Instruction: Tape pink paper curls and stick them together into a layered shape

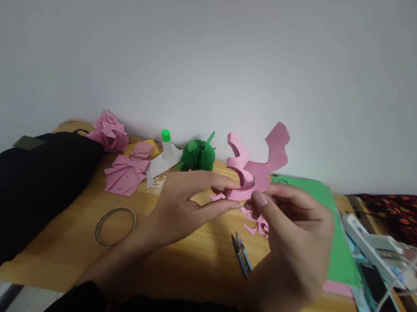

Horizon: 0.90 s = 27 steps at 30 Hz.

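Observation:
Both hands hold a cut pink paper shape [255, 167] above the wooden table [67, 246]. My left hand [188, 201] pinches its lower left edge between thumb and fingers. My right hand [291, 235] pinches its lower right part with thumb and forefinger. The paper curls up in two lobes toward the wall. Pink paper scraps [257, 223] lie on the table just beneath the hands. Small thread snips [241, 254] lie on the table below and between the hands.
Folded pink paper pieces [127, 172], a crumpled pink paper flower [109, 131], a green-capped glue bottle [166, 147] and a green paper ball [197, 156] stand at the back. A wire ring [116, 225] lies left. Black fabric [28, 188] covers the left; green sheet [340, 246] and a white device [371, 243] right.

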{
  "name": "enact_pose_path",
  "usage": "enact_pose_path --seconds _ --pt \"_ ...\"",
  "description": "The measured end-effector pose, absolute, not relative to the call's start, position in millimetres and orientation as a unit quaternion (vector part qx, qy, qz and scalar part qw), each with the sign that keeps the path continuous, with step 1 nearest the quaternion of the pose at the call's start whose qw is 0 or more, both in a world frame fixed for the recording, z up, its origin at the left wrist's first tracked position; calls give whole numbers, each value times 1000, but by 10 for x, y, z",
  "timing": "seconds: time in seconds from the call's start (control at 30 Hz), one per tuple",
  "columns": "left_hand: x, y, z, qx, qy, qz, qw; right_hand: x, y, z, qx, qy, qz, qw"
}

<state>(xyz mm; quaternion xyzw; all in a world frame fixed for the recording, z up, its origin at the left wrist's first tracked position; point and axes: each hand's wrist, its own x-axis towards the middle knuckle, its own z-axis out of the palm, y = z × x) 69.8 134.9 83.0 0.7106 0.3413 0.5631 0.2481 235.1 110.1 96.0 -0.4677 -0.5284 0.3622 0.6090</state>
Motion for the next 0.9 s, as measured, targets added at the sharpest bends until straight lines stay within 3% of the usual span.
enact_pose_path --seconds 0.9 --pt "692 1354 814 745 351 541 172 2308 1059 909 -506 -551 287 598"
